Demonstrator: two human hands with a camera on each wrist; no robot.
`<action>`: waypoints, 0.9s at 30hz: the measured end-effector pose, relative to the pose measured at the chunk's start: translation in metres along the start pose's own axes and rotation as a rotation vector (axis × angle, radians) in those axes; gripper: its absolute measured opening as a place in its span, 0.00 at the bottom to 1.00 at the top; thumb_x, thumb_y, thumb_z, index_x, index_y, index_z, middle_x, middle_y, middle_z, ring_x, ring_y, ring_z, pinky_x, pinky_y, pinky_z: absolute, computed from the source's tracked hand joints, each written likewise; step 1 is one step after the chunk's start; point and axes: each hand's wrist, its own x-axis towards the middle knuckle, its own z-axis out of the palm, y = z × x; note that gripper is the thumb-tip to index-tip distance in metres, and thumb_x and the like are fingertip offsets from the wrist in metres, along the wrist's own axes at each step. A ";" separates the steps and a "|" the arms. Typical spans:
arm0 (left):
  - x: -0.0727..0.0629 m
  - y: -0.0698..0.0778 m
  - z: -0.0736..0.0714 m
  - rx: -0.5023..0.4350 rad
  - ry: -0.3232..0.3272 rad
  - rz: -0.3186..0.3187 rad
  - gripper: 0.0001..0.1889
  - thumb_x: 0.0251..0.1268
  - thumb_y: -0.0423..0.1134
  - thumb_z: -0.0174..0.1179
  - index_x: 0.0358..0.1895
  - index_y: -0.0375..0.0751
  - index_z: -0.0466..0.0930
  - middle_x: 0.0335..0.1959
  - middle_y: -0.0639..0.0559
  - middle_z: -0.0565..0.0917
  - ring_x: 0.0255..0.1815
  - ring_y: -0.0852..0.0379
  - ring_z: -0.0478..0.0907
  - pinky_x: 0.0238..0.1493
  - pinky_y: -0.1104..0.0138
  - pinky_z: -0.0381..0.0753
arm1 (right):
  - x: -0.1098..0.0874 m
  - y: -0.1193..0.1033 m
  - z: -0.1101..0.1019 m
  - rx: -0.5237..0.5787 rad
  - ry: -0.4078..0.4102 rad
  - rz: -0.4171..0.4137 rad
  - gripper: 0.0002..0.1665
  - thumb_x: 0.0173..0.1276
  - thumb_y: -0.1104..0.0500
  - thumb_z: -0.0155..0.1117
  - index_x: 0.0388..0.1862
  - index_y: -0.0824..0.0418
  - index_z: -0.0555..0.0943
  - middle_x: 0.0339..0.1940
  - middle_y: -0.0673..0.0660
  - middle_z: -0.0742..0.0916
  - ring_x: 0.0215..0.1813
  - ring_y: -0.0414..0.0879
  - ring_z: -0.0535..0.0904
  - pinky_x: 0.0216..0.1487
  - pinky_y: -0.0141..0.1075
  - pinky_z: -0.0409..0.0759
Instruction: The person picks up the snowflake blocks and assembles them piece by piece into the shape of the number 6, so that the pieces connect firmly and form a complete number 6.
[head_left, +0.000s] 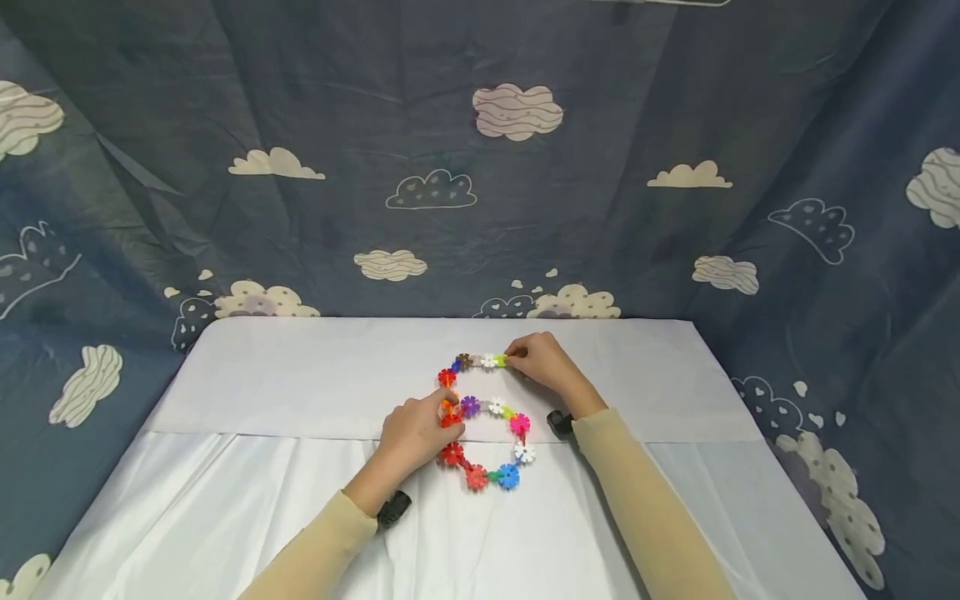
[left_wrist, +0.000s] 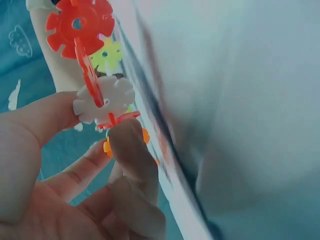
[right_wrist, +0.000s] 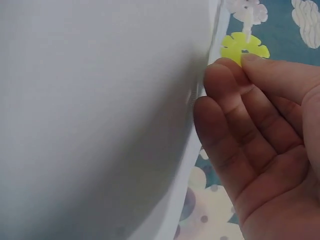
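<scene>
A chain of notched plastic snowflake discs [head_left: 476,477] in many colours lies on the white cloth, its lower part a closed ring and its upper part a curved arm. My left hand [head_left: 414,429] pinches the chain at its left side, where red and orange discs meet. In the left wrist view, thumb and fingers hold a white disc [left_wrist: 105,99] beside a red disc [left_wrist: 80,27]. At the free upper end, my right hand [head_left: 546,362] pinches a yellow-green disc [right_wrist: 245,47] between thumb and finger. A white disc [head_left: 489,361] joins it on the left.
White cloth [head_left: 247,375] covers the table, with a fold line across it. A dark blue curtain [head_left: 420,100] with cloud prints hangs behind and at both sides. Black wrist cameras [head_left: 393,509] sit on both wrists.
</scene>
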 end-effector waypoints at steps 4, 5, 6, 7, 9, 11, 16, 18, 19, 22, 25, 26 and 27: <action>0.007 -0.004 -0.004 0.002 0.008 -0.015 0.21 0.66 0.50 0.71 0.60 0.52 0.84 0.15 0.57 0.67 0.17 0.57 0.64 0.21 0.65 0.60 | 0.008 0.000 0.002 0.022 0.006 -0.002 0.08 0.74 0.57 0.72 0.45 0.59 0.92 0.27 0.50 0.91 0.24 0.38 0.81 0.32 0.32 0.78; 0.008 -0.005 -0.004 0.005 0.002 -0.024 0.21 0.66 0.50 0.71 0.60 0.52 0.83 0.16 0.57 0.67 0.18 0.56 0.64 0.21 0.65 0.61 | 0.010 0.000 0.002 0.020 -0.001 -0.002 0.08 0.74 0.57 0.71 0.46 0.59 0.92 0.27 0.50 0.91 0.24 0.38 0.81 0.32 0.31 0.78; 0.009 -0.006 -0.004 0.013 -0.005 -0.031 0.21 0.66 0.50 0.71 0.60 0.52 0.83 0.16 0.57 0.67 0.18 0.56 0.64 0.22 0.65 0.61 | 0.011 -0.001 0.002 0.015 -0.009 -0.003 0.09 0.74 0.57 0.71 0.46 0.59 0.92 0.27 0.50 0.91 0.24 0.38 0.81 0.33 0.31 0.78; 0.010 -0.007 -0.003 0.019 -0.011 -0.036 0.21 0.66 0.50 0.71 0.61 0.52 0.83 0.16 0.57 0.66 0.18 0.56 0.64 0.22 0.65 0.61 | 0.011 -0.001 0.003 0.011 -0.018 -0.004 0.09 0.74 0.57 0.71 0.47 0.59 0.92 0.27 0.50 0.91 0.24 0.38 0.81 0.33 0.32 0.78; 0.010 -0.009 -0.003 0.027 -0.021 -0.042 0.22 0.66 0.51 0.72 0.61 0.53 0.82 0.16 0.56 0.65 0.19 0.55 0.65 0.23 0.64 0.62 | 0.011 -0.001 0.002 -0.002 -0.035 0.000 0.12 0.75 0.57 0.70 0.50 0.60 0.91 0.27 0.51 0.91 0.24 0.38 0.81 0.38 0.34 0.78; 0.011 -0.010 -0.003 0.029 -0.029 -0.038 0.23 0.67 0.52 0.71 0.62 0.54 0.82 0.16 0.56 0.66 0.19 0.54 0.67 0.23 0.64 0.63 | 0.008 -0.001 0.000 -0.003 -0.045 0.015 0.14 0.75 0.57 0.69 0.55 0.60 0.90 0.29 0.52 0.91 0.24 0.39 0.81 0.39 0.36 0.79; 0.010 -0.010 -0.006 0.013 -0.031 -0.050 0.30 0.66 0.55 0.72 0.70 0.54 0.77 0.21 0.56 0.76 0.20 0.54 0.72 0.24 0.64 0.66 | -0.017 0.000 -0.008 0.018 -0.020 0.073 0.18 0.77 0.56 0.66 0.62 0.60 0.86 0.32 0.54 0.89 0.25 0.41 0.80 0.32 0.36 0.79; 0.008 -0.010 -0.008 0.001 -0.041 -0.066 0.34 0.66 0.55 0.73 0.73 0.53 0.74 0.23 0.55 0.79 0.20 0.54 0.73 0.24 0.64 0.67 | -0.036 -0.001 -0.010 0.024 -0.017 0.085 0.15 0.79 0.54 0.66 0.57 0.60 0.86 0.29 0.54 0.87 0.24 0.42 0.79 0.30 0.35 0.77; 0.006 -0.011 -0.008 -0.007 -0.050 -0.075 0.36 0.66 0.55 0.73 0.74 0.52 0.72 0.23 0.54 0.80 0.20 0.54 0.73 0.24 0.64 0.67 | -0.046 -0.002 -0.010 0.028 -0.029 0.089 0.13 0.79 0.53 0.66 0.53 0.60 0.87 0.26 0.53 0.86 0.23 0.42 0.78 0.28 0.34 0.76; 0.004 -0.012 -0.009 -0.026 -0.075 -0.082 0.37 0.66 0.53 0.74 0.75 0.50 0.71 0.23 0.53 0.80 0.20 0.55 0.73 0.24 0.65 0.68 | -0.076 -0.009 -0.009 0.082 -0.137 0.110 0.13 0.78 0.50 0.66 0.46 0.59 0.84 0.22 0.51 0.85 0.22 0.42 0.77 0.26 0.33 0.75; 0.003 -0.013 -0.011 -0.047 -0.077 -0.080 0.35 0.66 0.51 0.74 0.74 0.48 0.72 0.25 0.55 0.81 0.22 0.56 0.75 0.25 0.65 0.70 | -0.097 -0.017 -0.005 0.170 -0.245 0.133 0.15 0.76 0.49 0.69 0.47 0.59 0.82 0.23 0.50 0.85 0.22 0.42 0.78 0.25 0.34 0.77; 0.003 -0.014 -0.011 -0.049 -0.074 -0.079 0.34 0.66 0.50 0.73 0.73 0.48 0.73 0.25 0.54 0.81 0.22 0.56 0.74 0.26 0.65 0.70 | -0.100 -0.020 -0.003 0.197 -0.260 0.136 0.15 0.76 0.49 0.70 0.48 0.60 0.82 0.24 0.50 0.85 0.22 0.43 0.78 0.25 0.34 0.77; 0.003 -0.014 -0.012 -0.051 -0.069 -0.076 0.34 0.67 0.50 0.73 0.73 0.47 0.73 0.24 0.54 0.81 0.22 0.56 0.74 0.26 0.65 0.70 | -0.102 -0.022 -0.001 0.216 -0.258 0.133 0.16 0.75 0.50 0.70 0.49 0.60 0.82 0.24 0.51 0.86 0.22 0.43 0.79 0.25 0.34 0.78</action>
